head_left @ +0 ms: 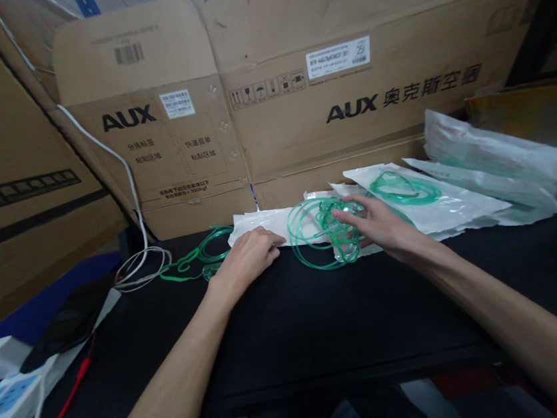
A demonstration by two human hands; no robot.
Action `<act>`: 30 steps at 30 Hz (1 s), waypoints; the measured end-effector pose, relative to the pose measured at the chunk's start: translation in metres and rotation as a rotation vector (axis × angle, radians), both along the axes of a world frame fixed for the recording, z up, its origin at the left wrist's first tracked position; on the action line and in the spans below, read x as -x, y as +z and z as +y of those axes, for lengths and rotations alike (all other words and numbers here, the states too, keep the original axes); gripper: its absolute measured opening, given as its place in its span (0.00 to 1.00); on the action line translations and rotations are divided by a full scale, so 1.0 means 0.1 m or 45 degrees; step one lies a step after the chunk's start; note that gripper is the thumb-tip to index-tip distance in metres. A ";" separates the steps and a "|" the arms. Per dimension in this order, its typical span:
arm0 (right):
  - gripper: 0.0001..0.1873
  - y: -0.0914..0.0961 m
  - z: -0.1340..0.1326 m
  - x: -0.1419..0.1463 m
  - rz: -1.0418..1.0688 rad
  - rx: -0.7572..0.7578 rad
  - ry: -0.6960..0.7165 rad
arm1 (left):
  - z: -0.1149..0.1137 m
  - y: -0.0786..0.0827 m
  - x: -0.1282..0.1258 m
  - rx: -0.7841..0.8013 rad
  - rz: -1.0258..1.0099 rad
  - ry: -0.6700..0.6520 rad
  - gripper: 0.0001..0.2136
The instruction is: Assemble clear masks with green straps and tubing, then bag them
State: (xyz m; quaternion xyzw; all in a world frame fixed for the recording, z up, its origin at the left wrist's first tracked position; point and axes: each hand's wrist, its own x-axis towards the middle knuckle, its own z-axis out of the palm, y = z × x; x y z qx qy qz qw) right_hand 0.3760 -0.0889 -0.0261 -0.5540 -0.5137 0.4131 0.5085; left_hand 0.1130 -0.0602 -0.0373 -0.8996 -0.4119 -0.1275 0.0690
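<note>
- Our right hand (373, 219) holds a bundle of green tubing (338, 225), thumb and fingers curled on its right side, over the far part of the black table (321, 318).
- The bundle's loops spread left, between our two hands.
- Our left hand (255, 248) lies palm down at the near edge of a white pouch (254, 222), fingers close together; we cannot tell whether they pinch it.
- Left of that hand, we see a second green coil (214, 240) on the table.
- To the right lie piled pouches (459, 205), green tubing showing through.
- Cardboard boxes (289, 127) stand on the far side.
</note>
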 end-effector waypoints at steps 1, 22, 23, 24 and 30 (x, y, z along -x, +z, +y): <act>0.22 0.01 -0.01 -0.01 0.042 0.006 -0.001 | 0.00 0.01 0.00 -0.025 -0.004 0.017 0.15; 0.04 0.13 0.01 -0.14 0.761 -0.094 0.204 | 0.11 0.35 0.59 -0.278 -0.664 0.075 0.10; 0.04 0.14 0.00 -0.13 0.761 -0.095 0.200 | 0.14 0.31 0.59 -0.191 -0.585 0.068 0.12; 0.05 0.14 0.00 -0.12 0.761 -0.094 0.200 | 0.17 0.27 0.58 -0.112 -0.497 0.069 0.14; 0.04 0.14 -0.13 -0.04 0.700 -0.083 0.208 | 0.03 0.25 0.35 0.084 -0.377 0.044 0.18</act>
